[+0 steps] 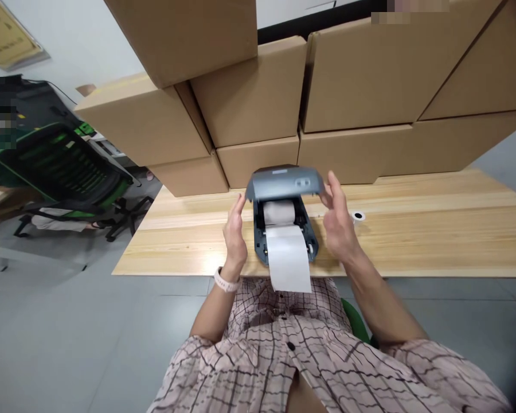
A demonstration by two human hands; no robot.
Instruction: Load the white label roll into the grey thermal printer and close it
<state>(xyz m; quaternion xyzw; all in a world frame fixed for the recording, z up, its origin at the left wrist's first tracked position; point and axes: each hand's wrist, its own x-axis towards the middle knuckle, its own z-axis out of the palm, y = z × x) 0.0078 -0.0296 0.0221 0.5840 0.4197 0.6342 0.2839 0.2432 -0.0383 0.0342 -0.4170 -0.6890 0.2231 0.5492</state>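
Note:
A dark grey label printer (pixel 260 244) stands at the table's front edge with its blue-grey lid (pixel 284 184) raised and tilted over the back. Inside lies a white paper roll (pixel 279 212), and a wide paper strip (pixel 289 261) runs from it over the front, hanging past the table edge. My left hand (pixel 235 235) is at the lid's left side, fingertips against its edge. On the opposite side, my right hand (pixel 339 223) holds the lid's right edge, with some fingers hidden behind it. Just right of that hand lies a small white roll with a dark centre (pixel 358 216).
Stacked cardboard boxes (pixel 352 80) line the back of the wooden table (pixel 434 229), one box (pixel 189 40) jutting forward at the upper left. Left of the table are a black and green office chair (pixel 64 166) and a partly visible person (pixel 2 143).

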